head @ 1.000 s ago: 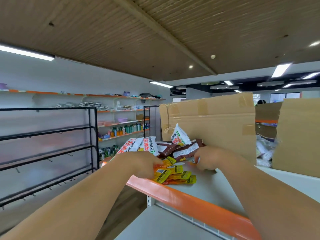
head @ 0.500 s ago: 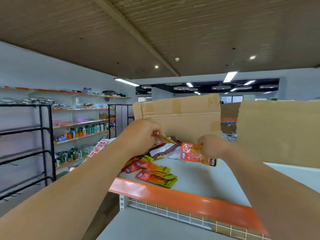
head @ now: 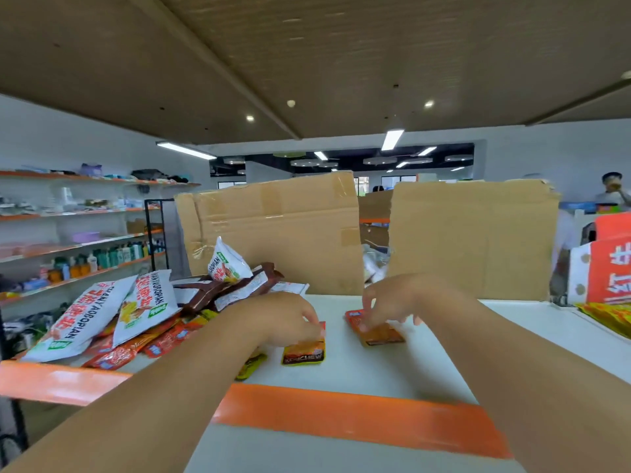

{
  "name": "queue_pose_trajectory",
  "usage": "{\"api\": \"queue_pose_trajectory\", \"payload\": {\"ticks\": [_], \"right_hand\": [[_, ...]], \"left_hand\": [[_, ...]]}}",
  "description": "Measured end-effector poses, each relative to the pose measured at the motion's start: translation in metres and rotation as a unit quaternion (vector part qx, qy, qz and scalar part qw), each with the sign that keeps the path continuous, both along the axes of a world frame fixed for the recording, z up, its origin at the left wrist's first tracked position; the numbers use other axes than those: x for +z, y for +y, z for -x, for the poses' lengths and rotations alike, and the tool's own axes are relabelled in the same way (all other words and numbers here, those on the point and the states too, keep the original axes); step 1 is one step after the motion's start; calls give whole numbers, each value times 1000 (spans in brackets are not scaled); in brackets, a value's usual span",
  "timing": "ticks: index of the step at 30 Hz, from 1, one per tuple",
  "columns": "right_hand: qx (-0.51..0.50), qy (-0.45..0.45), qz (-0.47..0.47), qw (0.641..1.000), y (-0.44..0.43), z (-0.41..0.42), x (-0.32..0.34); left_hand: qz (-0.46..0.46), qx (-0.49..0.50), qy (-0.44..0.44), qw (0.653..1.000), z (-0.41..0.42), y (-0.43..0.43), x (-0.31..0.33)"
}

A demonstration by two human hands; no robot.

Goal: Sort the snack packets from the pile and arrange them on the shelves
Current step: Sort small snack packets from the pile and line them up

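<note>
Orange shelf edge (head: 358,414) noted nearest. Left packet (head: 304,352) is laid flat, long axis near-to-far, lettered end toward the edge; its far end is pinched by the left hand (head: 283,319). Right packet (head: 380,333) is angled far-left to near-right, with the right hand's (head: 392,298) spread fingertips rested on it. Pile (head: 136,312) is seen farther left.

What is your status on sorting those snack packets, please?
Left hand pinching small orange-and-yellow foil packet, flat on white orange-edged shelf. Right hand fingertips on small orange foil packet beside it. Mixed snack pile at left, nothing in the way.
</note>
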State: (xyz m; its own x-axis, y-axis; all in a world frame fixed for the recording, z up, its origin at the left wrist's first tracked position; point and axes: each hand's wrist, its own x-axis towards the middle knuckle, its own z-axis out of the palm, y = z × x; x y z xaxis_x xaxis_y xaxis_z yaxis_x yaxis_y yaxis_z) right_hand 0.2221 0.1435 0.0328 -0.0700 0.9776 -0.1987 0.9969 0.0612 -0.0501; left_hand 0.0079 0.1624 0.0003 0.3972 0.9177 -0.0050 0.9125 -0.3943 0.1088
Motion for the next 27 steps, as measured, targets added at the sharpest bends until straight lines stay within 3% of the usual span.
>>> {"api": "queue_pose_trajectory", "payload": {"ticks": [8,13,16,20,24,27], "right_hand": [[55,-101,-12,993,25,-21,-2],[48,-17,45,998,45,-43,-1],[82,-18,73,994,57,-44,2],[125,-68,26,989,68,-44,-3],[114,1,-30,993,77,-56,-13],[96,52,-1,994,80,-65,-20]], "left_hand": [[5,20,-47,999,-57,25,-11],[26,65,-3,998,-78,46,-1],[34,67,7,997,-90,59,4],[30,68,-28,997,-99,72,-6],[29,52,-41,997,-95,77,-12],[26,52,-78,995,-92,76,-10]]}}
